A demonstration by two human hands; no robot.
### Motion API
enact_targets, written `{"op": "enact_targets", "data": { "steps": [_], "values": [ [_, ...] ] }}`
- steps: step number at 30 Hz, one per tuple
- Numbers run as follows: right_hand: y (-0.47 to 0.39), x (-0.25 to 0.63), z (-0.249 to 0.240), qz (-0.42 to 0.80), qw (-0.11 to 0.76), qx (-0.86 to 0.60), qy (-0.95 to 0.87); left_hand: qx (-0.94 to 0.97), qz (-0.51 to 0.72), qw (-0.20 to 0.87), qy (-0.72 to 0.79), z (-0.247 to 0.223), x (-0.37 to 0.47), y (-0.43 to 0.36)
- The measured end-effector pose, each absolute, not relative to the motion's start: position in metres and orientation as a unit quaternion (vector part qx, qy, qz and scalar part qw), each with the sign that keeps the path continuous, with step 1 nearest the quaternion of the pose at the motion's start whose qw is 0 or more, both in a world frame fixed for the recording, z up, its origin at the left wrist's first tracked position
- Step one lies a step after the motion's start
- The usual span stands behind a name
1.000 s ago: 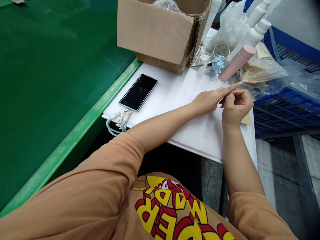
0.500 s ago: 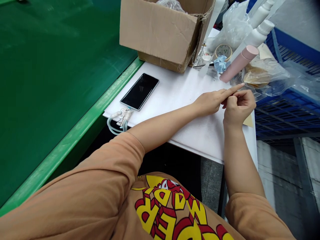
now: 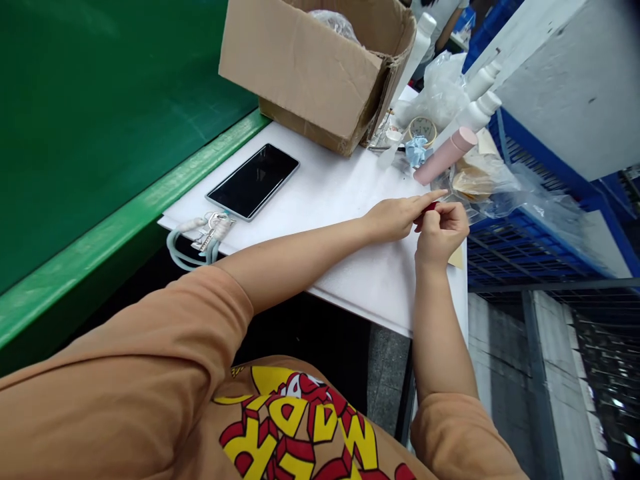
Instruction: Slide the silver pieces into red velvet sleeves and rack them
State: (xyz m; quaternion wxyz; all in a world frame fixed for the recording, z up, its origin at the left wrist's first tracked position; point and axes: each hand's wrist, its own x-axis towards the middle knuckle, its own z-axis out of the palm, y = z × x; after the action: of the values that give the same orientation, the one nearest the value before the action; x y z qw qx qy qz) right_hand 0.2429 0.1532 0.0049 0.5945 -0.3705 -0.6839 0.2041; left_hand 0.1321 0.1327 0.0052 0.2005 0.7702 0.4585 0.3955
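My left hand (image 3: 397,219) reaches over the white tabletop, its index finger stretched forward and its other fingers curled under, partly hidden. Against its fingertips, my right hand (image 3: 443,230) is closed in a pinch. Between the two hands a small red object (image 3: 428,208) shows; its kind is too covered to make out. Just beyond the fingers a pink bottle (image 3: 445,157) stands, tilted in the view. A yellowish piece of paper (image 3: 456,258) lies partly under my right wrist.
A phone (image 3: 254,181) with a pale blue cord strap (image 3: 181,250) lies at left. An open cardboard box (image 3: 305,67) stands behind. White bottles (image 3: 473,117), a tape roll (image 3: 423,128), crumpled blue paper (image 3: 416,151) and plastic bags crowd the back right. Blue crates (image 3: 540,247) adjoin the table's right; a green surface (image 3: 100,100) borders the left.
The view has turned, so the table and hands sit further left. The red object now shows between my hands. Both hands keep nearly the same pose, close together.
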Motion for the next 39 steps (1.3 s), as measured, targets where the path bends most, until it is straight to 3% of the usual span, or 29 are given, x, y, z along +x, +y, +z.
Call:
{"op": "enact_targets", "data": {
  "steps": [27, 39],
  "values": [
    [0.149, 0.241, 0.004, 0.263, 0.598, -0.382, -0.654, 0.738, 0.449, 0.264, 0.429, 0.008, 0.128, 0.129],
    [0.143, 0.238, 0.01, 0.281, 0.58, -0.422, -0.638, 0.669, 0.489, 0.404, 0.387, -0.001, 0.127, 0.133]
  ]
}}
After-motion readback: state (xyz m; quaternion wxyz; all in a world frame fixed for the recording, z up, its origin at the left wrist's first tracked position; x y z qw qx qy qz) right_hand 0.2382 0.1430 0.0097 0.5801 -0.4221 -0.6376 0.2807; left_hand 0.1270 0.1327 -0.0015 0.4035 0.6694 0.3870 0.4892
